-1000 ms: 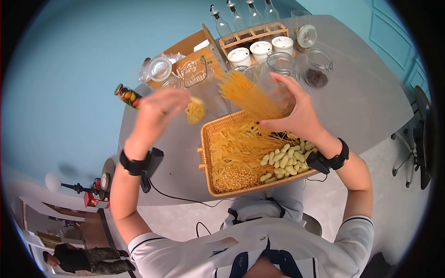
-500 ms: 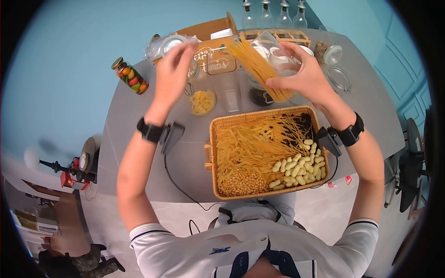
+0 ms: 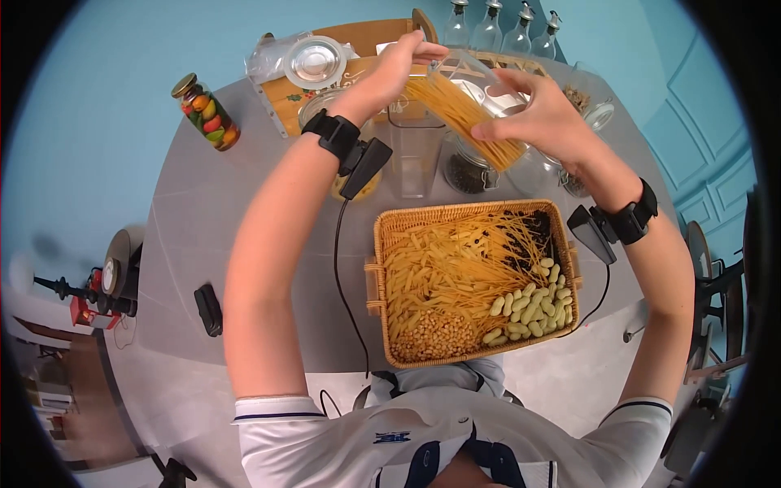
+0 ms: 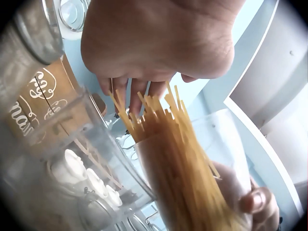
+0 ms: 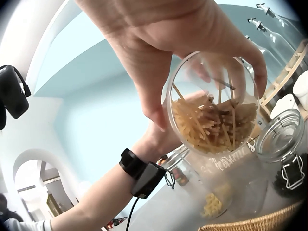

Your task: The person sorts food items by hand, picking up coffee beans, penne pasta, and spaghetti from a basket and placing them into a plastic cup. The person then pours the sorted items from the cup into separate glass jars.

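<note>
The right hand [image 3: 541,118] grips a tilted clear container of spaghetti [image 3: 468,114], thumb on one side and fingers on the other. At the container's mouth, the left hand [image 3: 390,75] is held with its fingers extended beside the spaghetti ends. Strands [image 4: 168,144] stick out past the rim below the left palm in the left wrist view; whether the hand touches them is unclear. Seen from the right wrist, the container's round base [image 5: 214,103] faces the camera. Below both hands sits a wicker basket [image 3: 381,281] with penne, spaghetti, corn kernels, peanuts [image 3: 533,313] and dark beans.
An empty clear container [image 3: 413,167] stands behind the basket, beside a jar of dark contents [image 3: 470,172]. Bottles [image 3: 486,34] line the back. At the left are a colourful filled jar [image 3: 207,114], a lidded jar [image 3: 315,63] and a black object [image 3: 208,309].
The left hand has moved right and up to the container's mouth, its fingers now extended. The right hand still holds the tilted container. The head view has shifted.
</note>
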### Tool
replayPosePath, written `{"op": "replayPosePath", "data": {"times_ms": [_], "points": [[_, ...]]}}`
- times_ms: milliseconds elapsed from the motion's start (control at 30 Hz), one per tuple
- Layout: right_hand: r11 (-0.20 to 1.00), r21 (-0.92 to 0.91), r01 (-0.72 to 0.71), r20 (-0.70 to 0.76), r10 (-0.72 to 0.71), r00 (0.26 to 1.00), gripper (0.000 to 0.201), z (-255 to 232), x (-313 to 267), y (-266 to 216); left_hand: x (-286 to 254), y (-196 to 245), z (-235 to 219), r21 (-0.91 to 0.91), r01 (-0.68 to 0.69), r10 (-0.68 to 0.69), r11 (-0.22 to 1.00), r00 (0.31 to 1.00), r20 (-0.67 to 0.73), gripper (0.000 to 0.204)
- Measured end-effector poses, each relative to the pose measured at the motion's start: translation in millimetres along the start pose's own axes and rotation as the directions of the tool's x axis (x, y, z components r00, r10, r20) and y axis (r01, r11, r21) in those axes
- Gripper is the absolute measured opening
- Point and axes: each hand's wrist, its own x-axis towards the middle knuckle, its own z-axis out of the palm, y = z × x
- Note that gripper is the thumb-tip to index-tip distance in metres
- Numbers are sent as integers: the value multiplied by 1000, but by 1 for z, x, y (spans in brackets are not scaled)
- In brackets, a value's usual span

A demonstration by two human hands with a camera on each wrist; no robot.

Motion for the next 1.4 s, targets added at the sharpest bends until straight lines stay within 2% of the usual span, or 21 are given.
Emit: {"op": "replayPosePath", "data": {"times_ms": [67, 167, 267, 367, 467, 500, 567, 667, 767, 867, 967, 1067, 1167, 1267, 1400], "points": [[999, -28, 22, 14, -21, 1000, 104, 1, 4, -4, 2, -5, 4, -63, 65, -64, 996, 998, 27, 66], [997, -56, 61, 109, -54, 993, 104, -3, 9, -21, 6, -11, 6, -67, 45, -45, 997, 999, 11, 67], [975, -214, 57, 36, -51, 998, 106, -6, 16, -19, -2, -7, 10, -4, -13, 13, 1000, 1000, -14, 69], [955, -292, 55, 85, -32, 996, 97, -9, 16, -33, -6, -5, 9, 14, 0, 0, 1000, 1000, 16, 72], [945, -326, -36, 82, 66, 994, 105, -10, 21, -44, -2, -8, 5, -130, -9, 8, 991, 1000, -12, 59], [929, -368, -31, 106, 75, 992, 104, -12, 24, -47, -1, -8, 4, -166, 17, -16, 986, 1000, 7, 77], [893, -451, -13, 156, 93, 983, 101, -14, 30, -56, 3, -9, 3, -220, 42, -39, 975, 999, 17, 81], [876, -478, -69, 111, 139, 984, 86, -16, 38, -76, 6, -13, 0, -269, 64, -64, 961, 998, 9, 86], [842, -539, -41, 163, 151, 975, 92, -19, 45, -82, 11, -20, 0, -305, 78, -82, 949, 997, 0, 92], [851, -523, -46, 253, 207, 945, 92, -26, 49, -92, 18, -28, 0, -330, 87, -97, 940, 995, -14, 98], [831, -557, 5, 180, 115, 977, 85, -22, 59, -75, 24, -37, 2, -347, 87, -104, 934, 994, -30, 104], [798, -598, -73, 185, 226, 956, 76, -18, 59, -83, 28, -44, 3, -359, 89, -110, 929, 993, -41, 110], [814, -577, -73, 202, 228, 953, 70, -19, 47, -101, 31, -50, 2, -369, 92, -115, 925, 992, -42, 116], [800, -599, -37, 227, 214, 950, 71, -20, 48, -101, 30, -51, 2, -341, 64, -82, 938, 996, -38, 120], [788, -616, 1, 241, 188, 952, 74, -21, 53, -96, 26, -46, 4, -376, 127, -150, 918, 988, -30, 122]]}}
